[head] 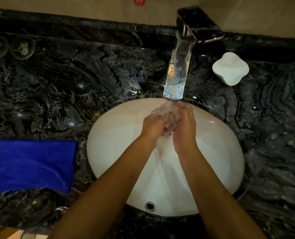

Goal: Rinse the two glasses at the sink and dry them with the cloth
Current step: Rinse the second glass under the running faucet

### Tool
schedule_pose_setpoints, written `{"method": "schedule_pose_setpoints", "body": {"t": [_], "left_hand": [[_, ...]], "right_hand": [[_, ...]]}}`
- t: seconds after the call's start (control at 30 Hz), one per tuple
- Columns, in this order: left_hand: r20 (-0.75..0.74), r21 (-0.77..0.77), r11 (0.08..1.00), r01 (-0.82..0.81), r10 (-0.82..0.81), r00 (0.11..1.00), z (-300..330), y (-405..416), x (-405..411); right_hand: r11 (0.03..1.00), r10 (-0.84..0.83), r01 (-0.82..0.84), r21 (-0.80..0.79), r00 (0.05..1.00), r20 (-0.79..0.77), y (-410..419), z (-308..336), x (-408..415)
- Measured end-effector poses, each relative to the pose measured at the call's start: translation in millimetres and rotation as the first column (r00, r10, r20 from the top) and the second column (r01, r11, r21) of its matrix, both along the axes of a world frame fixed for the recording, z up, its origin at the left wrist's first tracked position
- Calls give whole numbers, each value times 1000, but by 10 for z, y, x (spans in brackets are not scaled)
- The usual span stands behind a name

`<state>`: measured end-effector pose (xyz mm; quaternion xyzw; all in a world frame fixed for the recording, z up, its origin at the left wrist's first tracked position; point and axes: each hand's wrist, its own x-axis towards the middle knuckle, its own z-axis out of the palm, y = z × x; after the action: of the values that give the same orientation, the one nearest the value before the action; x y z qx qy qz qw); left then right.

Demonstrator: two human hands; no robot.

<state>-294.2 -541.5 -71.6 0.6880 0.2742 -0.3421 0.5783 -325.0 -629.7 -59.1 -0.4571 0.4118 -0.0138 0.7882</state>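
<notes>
Over the white sink basin [119, 163], both my hands meet under the running water from the tap [177, 69]. A clear glass [170, 120] lies between them and is hard to make out through the splashing water. My left hand [152, 127] wraps it from the left, and my right hand [184, 128] wraps it from the right. Folded flat on the dark marble counter to the left of the basin is the blue cloth [29, 164]. A clear curved rim [61, 209], possibly the other glass, shows at the counter's front edge below the cloth.
A white soap dish [230, 69] sits on the counter right of the tap. Two round clear items [22, 48] stand at the far left against the back ledge. The overflow hole [149, 206] is on the basin's near wall. The counter is wet around the tap.
</notes>
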Motion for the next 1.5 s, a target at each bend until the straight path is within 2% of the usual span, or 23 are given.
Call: {"method": "schedule_pose_setpoints", "body": {"t": [0.03, 0.1, 0.17, 0.23, 0.27, 0.33, 0.37, 0.4, 0.43, 0.47, 0.57, 0.6, 0.67, 0.73, 0.8, 0.87, 0.93, 1.07, 1.23, 1.27, 1.33, 1.43, 1.5], "left_hand": [[-62, -63, 998, -29, 25, 998, 27, 3, 7], [-46, -78, 997, -18, 14, 999, 59, 32, 44], [121, 28, 999, 43, -47, 992, 37, 96, 115], [308, 166, 971, 171, -216, 926, 23, 155, 208], [389, 268, 930, 253, -344, 855, 35, 178, 261], [484, 537, 763, 360, -628, 609, 23, 185, 339], [497, 623, 687, 374, -717, 489, 10, 178, 357], [498, 663, 649, 373, -755, 428, 17, 158, 362], [522, 651, 667, 362, -740, 424, -2, 146, 350], [538, 607, 718, 341, -687, 489, -17, 129, 320], [490, 352, 908, 228, -387, 782, -47, 133, 250], [462, 300, 937, 177, -306, 832, -58, 127, 208], [430, 333, 935, 117, -262, 864, -87, 106, 118], [310, 331, 935, 129, -237, 921, -145, 116, 87], [101, 118, 981, 154, -166, 981, -121, 147, 131], [-42, -52, 978, 201, -203, 978, -35, 177, 184], [-41, -79, 955, 285, -289, 956, -3, 208, 211], [116, -41, 961, 274, -267, 957, -1, 204, 243], [342, 125, 967, 222, -252, 905, -69, 130, 293], [392, 139, 966, 217, -255, 884, -79, 155, 318], [498, 138, 966, 220, -260, 827, -125, 187, 353], [528, 126, 959, 253, -281, 802, -137, 178, 333], [522, 65, 973, 223, -223, 823, -133, 149, 299]], "right_hand": [[999, 29, -29, -22, 1000, -6, -11, 2, -13], [990, 111, -114, -83, 993, -36, -61, 21, -29], [966, 181, -193, -172, 980, -80, -132, 7, -32], [936, 258, -283, -210, 956, -140, -218, -9, -19], [920, 315, -347, -182, 931, -183, -249, -3, 1], [869, 456, -490, -64, 845, -281, -294, 36, 46], [849, 499, -528, -9, 809, -310, -303, 38, 65], [848, 507, -529, 25, 798, -325, -295, 48, 89], [859, 495, -510, 45, 805, -327, -279, 47, 107], [870, 480, -489, 55, 818, -317, -261, 47, 117], [900, 435, -433, 54, 883, -177, -210, 32, 137], [912, 411, -409, 44, 901, -141, -183, 28, 136], [934, 351, -357, -22, 927, -128, -145, 23, 126], [942, 318, -325, -83, 944, -91, -133, -9, 109], [945, 310, -311, -100, 950, -27, -173, -11, 92], [944, 311, -307, -119, 950, 11, -230, -36, 62], [939, 328, -320, -123, 943, 53, -242, -31, 35], [952, 303, -300, -51, 952, 48, -195, 75, 43], [905, 302, -314, -286, 949, -87, -125, 50, 53], [902, 321, -345, -259, 938, -133, -100, 25, 54], [903, 395, -423, -78, 887, -238, -123, 19, 51], [874, 471, -421, 242, 856, -212, -164, 21, 38], [895, 422, -375, 242, 887, -188, -163, -16, 44]]}}
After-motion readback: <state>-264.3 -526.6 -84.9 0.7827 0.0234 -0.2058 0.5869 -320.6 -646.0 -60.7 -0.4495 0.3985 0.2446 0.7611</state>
